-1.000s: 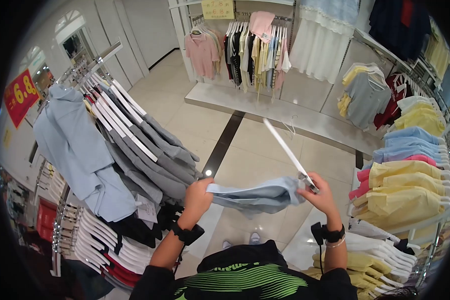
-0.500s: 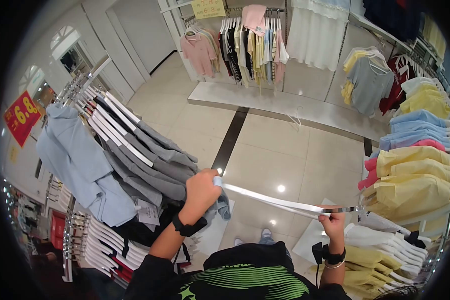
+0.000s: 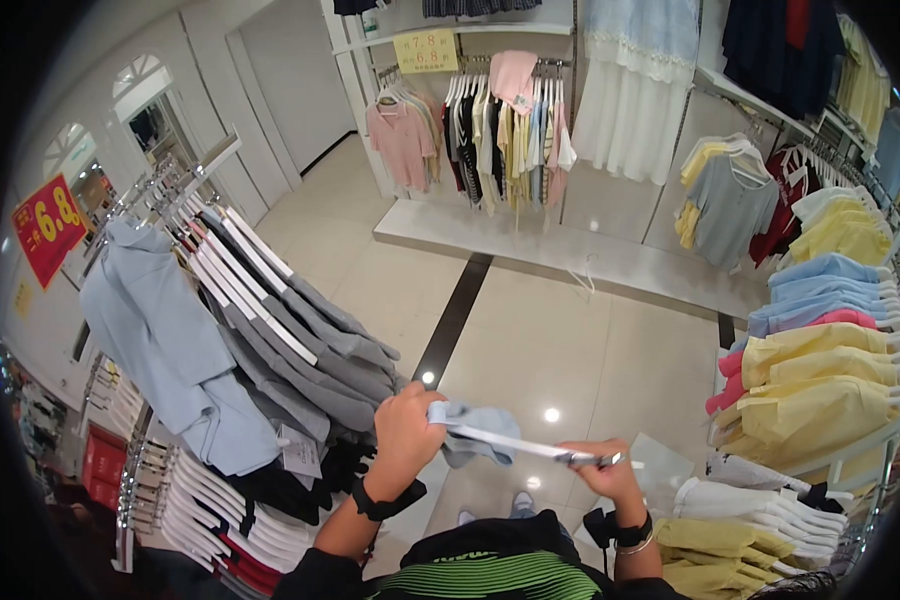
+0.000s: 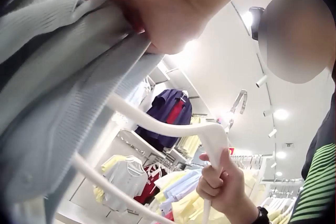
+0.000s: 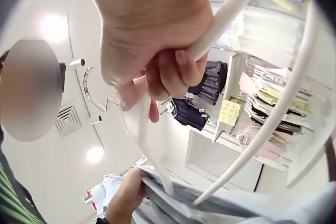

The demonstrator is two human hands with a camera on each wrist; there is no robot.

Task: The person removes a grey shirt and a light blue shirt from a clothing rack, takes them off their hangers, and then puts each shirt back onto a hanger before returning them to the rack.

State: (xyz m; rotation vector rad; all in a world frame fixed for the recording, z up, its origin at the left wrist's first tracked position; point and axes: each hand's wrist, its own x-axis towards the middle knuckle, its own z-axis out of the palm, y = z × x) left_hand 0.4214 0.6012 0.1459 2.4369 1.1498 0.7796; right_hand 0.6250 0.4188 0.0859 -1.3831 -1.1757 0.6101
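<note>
A light blue garment [image 3: 480, 428] hangs from my left hand [image 3: 406, 432], whose fingers grip its edge. My right hand [image 3: 604, 468] is to the right, curled round a white hanger [image 3: 515, 443] near its metal hook. In the right wrist view the right hand [image 5: 157, 40] holds the hanger [image 5: 257, 140], and its far end goes into the garment [image 5: 173, 211]. The left wrist view has the ribbed cloth [image 4: 68, 92] bunched under the left hand [image 4: 163, 8], with two hanger bars running out of it to the right hand [image 4: 226, 184].
On the left stands a rack with grey garments [image 3: 300, 320], a light blue garment [image 3: 160, 320] and white hangers [image 3: 195, 490]. Yellow garments [image 3: 810, 400] hang on the right. Beyond the tiled floor [image 3: 540, 330] runs a low platform [image 3: 530, 247] with a loose hanger [image 3: 588, 275].
The hanger has swung down from upright to nearly level, its far end now inside the garment. The right hand moved down, then inward toward the left hand. The cloth is more bunched.
</note>
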